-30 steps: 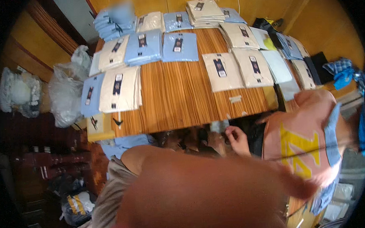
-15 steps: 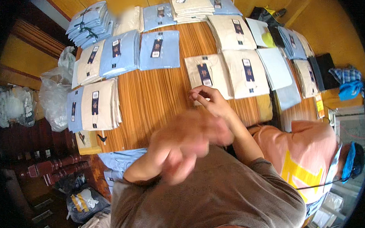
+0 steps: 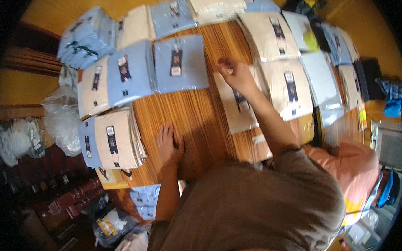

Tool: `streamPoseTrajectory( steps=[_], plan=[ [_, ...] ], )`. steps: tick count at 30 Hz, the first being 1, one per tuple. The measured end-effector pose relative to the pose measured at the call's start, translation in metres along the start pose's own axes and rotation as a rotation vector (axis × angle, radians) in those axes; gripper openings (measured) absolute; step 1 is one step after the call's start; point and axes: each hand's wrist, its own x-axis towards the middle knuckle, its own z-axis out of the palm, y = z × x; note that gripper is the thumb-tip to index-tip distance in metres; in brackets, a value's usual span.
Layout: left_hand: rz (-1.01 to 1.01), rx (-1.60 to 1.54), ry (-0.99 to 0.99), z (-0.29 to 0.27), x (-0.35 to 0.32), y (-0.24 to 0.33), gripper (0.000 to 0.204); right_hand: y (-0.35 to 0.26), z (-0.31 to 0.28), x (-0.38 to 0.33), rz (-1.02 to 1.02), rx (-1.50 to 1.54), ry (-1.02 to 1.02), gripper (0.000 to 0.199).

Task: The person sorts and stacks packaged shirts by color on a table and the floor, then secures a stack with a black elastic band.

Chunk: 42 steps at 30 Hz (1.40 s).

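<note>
Striped wooden table [image 3: 196, 121], yellow walls [image 3: 115, 1]

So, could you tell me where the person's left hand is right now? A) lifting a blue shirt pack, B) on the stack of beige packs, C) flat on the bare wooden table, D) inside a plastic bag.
C: the left hand lies palm down on bare wood of the table, beside the stack of beige packs.
</note>
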Motion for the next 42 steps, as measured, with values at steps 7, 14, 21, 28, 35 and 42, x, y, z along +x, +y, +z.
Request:
streamPoseTrajectory(
  steps=[7, 14, 21, 28, 35, 42],
  plan=[
    [0.13, 0.024, 0.05, 0.022, 0.004, -0.021, 0.061, 0.029, 0.0, -0.144, -0.284, -0.227, -0.179, 0.043],
    [0.069, 0.051, 0.022, 0.008, 0.003, -0.001, 0.058, 0.036, -0.018, -0.197, -0.174, -0.31, -0.131, 0.064],
    [0.172, 0.032, 0.092, 0.019, 0.027, 0.001, 0.054, 0.048, -0.022, -0.186, -0.077, -0.682, -0.205, 0.081],
    [0.337, 0.172, -0.027, 0.032, 0.14, 0.074, 0.063, 0.041, 0.01, -0.166, -0.172, -0.6, -0.289, 0.081],
    [0.286, 0.215, -0.031, 0.038, 0.152, 0.076, 0.063, 0.05, 0.013, -0.119, -0.094, -0.631, -0.207, 0.078],
    [0.248, 0.092, 0.07, 0.048, 0.168, 0.075, 0.057, 0.06, 0.012, -0.056, -0.105, -0.64, -0.177, 0.081]
  ],
)
